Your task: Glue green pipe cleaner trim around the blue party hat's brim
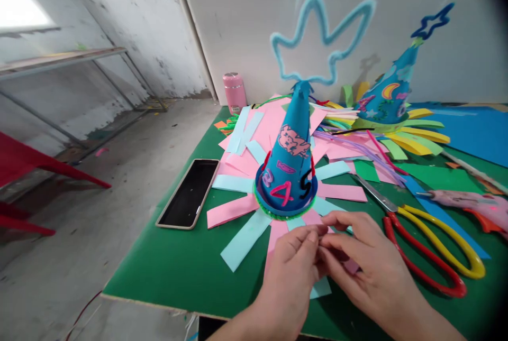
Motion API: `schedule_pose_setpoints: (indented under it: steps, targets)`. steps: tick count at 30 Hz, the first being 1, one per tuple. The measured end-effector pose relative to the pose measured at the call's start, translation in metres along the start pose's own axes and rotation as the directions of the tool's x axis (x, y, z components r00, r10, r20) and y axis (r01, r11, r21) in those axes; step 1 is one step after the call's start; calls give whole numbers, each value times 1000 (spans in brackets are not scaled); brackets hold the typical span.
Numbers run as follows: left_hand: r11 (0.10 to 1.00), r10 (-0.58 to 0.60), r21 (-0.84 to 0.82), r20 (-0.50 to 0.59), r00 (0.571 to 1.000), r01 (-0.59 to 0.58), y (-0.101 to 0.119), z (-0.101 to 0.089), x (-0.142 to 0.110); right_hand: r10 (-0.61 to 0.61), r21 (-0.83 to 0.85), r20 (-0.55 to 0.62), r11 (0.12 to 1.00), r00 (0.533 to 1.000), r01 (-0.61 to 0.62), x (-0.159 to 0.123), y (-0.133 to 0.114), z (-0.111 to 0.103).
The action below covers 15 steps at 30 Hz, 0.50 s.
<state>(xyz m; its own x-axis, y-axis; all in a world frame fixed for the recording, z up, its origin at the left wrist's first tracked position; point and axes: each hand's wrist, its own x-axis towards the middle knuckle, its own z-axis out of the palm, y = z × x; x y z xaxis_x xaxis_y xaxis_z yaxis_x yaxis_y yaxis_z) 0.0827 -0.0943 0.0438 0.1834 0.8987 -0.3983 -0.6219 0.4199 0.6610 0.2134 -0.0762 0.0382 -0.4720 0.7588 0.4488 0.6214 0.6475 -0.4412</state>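
A blue paper cone hat (291, 132) stands upright on the green tabletop, with pink and light-blue paper strips (246, 238) fanning out around its base. Coloured shapes decorate its side, and a light-blue crown-like fuzzy wire outline (331, 37) rises from the tip. In front of the hat, over the near strips, my left hand (288, 267) and my right hand (369, 261) meet with fingers pinched together. Whatever lies between the fingertips is small and mostly hidden. Some pink paper shows beneath my right fingers.
Scissors (397, 209) with red and yellow handles and a pink glue gun (472, 201) lie to the right. A phone (188, 193) rests at left, and a pink bottle (235, 92) stands behind. Another decorated cone hat (391, 90) is at back right. The table's left edge borders open floor.
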Motion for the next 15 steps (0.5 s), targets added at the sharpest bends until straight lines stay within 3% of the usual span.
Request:
schedule_pose_setpoints:
  steps: [6,15]
  targets:
    - [906,2,422,40,999,-18,3,-9,-5,20,-5,99,1000,995,-19,-5,7,-9]
    - [879,-10,475,83,996,-30,7,-12,-7,41,149,272,985,961,-84,-8,7,-15]
